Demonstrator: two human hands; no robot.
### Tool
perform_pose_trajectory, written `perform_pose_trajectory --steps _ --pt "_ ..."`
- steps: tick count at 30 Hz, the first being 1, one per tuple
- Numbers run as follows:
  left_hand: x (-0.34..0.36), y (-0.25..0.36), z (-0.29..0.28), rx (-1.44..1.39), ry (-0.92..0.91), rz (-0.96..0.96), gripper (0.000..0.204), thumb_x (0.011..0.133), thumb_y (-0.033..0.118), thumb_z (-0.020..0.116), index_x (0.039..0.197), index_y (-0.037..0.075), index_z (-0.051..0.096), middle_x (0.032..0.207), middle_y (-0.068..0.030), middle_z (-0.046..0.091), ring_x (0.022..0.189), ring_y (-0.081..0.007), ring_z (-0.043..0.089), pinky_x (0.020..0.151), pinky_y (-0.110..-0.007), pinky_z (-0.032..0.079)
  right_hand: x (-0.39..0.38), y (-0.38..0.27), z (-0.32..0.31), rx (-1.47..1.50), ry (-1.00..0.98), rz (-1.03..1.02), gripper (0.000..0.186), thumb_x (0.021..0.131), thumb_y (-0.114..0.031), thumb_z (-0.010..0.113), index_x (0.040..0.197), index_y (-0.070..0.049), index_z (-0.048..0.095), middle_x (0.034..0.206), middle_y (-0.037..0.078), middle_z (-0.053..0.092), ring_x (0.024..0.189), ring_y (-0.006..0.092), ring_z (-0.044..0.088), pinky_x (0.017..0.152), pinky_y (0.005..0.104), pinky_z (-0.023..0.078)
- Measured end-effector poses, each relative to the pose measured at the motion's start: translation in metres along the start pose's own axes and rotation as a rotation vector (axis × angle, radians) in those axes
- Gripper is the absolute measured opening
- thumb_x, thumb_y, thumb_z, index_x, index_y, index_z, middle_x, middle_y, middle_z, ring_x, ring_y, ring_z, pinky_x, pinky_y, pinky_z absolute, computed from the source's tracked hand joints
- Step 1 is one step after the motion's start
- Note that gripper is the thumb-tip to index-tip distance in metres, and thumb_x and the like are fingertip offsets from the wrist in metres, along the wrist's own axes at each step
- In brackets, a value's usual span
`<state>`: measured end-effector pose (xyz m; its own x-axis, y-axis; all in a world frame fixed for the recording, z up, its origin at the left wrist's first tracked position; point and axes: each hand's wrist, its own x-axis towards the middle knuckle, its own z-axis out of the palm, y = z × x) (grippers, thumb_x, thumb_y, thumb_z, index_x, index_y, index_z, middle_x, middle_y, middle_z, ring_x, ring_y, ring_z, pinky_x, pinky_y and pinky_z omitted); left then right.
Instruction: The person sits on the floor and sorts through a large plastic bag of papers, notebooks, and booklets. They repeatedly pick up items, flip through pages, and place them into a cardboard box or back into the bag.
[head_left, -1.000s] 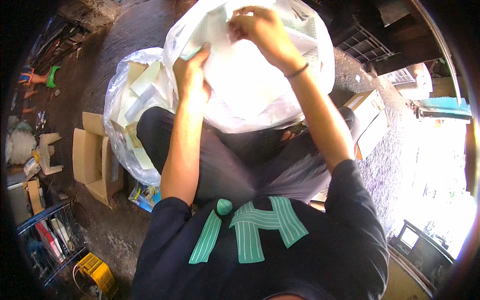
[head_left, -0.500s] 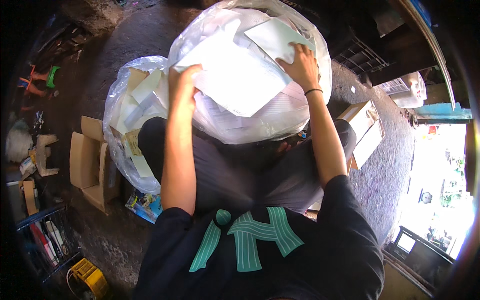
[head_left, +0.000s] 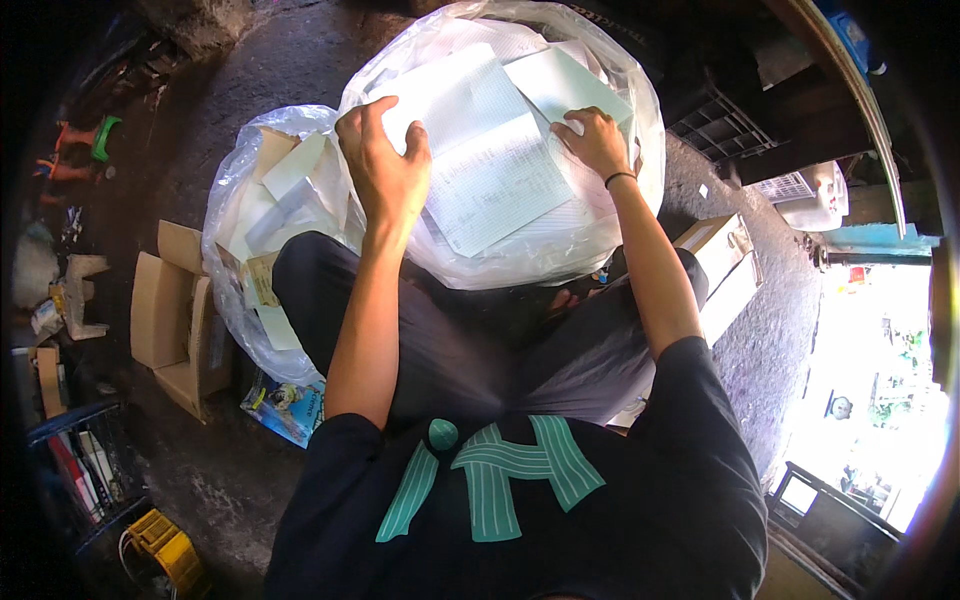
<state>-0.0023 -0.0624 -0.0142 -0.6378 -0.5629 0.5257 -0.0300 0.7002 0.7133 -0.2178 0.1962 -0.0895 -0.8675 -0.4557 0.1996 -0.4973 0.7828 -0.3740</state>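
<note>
A large clear plastic bag (head_left: 500,272) full of loose paper stands in front of my crossed legs. On top lies an opened-out lined paper (head_left: 500,185) with handwriting and a fold across it. My left hand (head_left: 385,170) is over its left side, thumb and fingers apart, holding nothing. A pale blank sheet (head_left: 565,82) lies at the bag's far right. At that sheet's near edge, my right hand (head_left: 600,143) has its fingers curled toward the thumb, and a bit of pale paper shows between them. A dark band circles the right wrist.
A smaller clear bag (head_left: 225,270) of papers and card stands left of my knee. Beside it are an open cardboard box (head_left: 165,310) and a colourful printed packet (head_left: 285,408). Another carton (head_left: 725,270) sits by my right knee. Dark crates (head_left: 725,110) stand at the far right.
The lined paper has come down flat onto the pile. My left hand has let go of its edge and opened. The right hand's fingers, spread on the pale sheet before, have curled in.
</note>
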Motion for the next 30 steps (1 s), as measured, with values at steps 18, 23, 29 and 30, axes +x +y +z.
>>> perform_pose_trajectory --steps 18,23,29,30 --pt "-0.003 -0.011 -0.007 -0.129 -0.063 -0.107 0.029 0.086 0.011 0.076 0.114 0.005 0.069 0.114 -0.0176 0.065 0.116 -0.0355 0.058 0.104 -0.045 0.045 0.084 -0.003 -0.122 0.971 0.051 0.165 0.024 0.099 -0.015 0.068 0.112 0.002 0.078 0.11 0.014 0.077 0.086 0.0224 0.075 0.072 0.0361 0.062" --pt "0.001 -0.005 0.003 -0.177 -0.064 -0.096 0.029 0.087 0.013 0.074 0.114 0.005 0.07 0.114 -0.0184 0.064 0.114 -0.0357 0.059 0.102 -0.045 0.047 0.128 0.024 -0.235 1.313 -0.204 0.119 0.033 0.101 -0.021 0.072 0.125 0.001 0.071 0.119 0.01 0.075 0.104 0.0179 0.073 0.093 0.0302 0.059" --pt "0.0 0.003 0.011 -0.136 -0.097 -0.07 0.028 0.089 0.011 0.079 0.117 0.01 0.072 0.121 -0.0149 0.064 0.11 -0.0293 0.065 0.085 -0.037 0.058 0.126 0.016 -0.238 1.25 -0.439 0.031 0.037 0.103 -0.018 0.068 0.134 0.002 0.067 0.121 0.006 0.074 0.101 0.0115 0.068 0.09 0.0253 0.053" --pt "-0.002 -0.004 0.004 -0.097 -0.083 -0.076 0.028 0.089 0.01 0.078 0.116 0.01 0.073 0.121 -0.0151 0.064 0.11 -0.0294 0.065 0.085 -0.038 0.058 0.111 -0.031 -0.232 1.341 -0.305 0.03 0.027 0.104 -0.017 0.063 0.121 0.003 0.068 0.113 0.01 0.075 0.097 0.0172 0.071 0.088 0.0303 0.056"
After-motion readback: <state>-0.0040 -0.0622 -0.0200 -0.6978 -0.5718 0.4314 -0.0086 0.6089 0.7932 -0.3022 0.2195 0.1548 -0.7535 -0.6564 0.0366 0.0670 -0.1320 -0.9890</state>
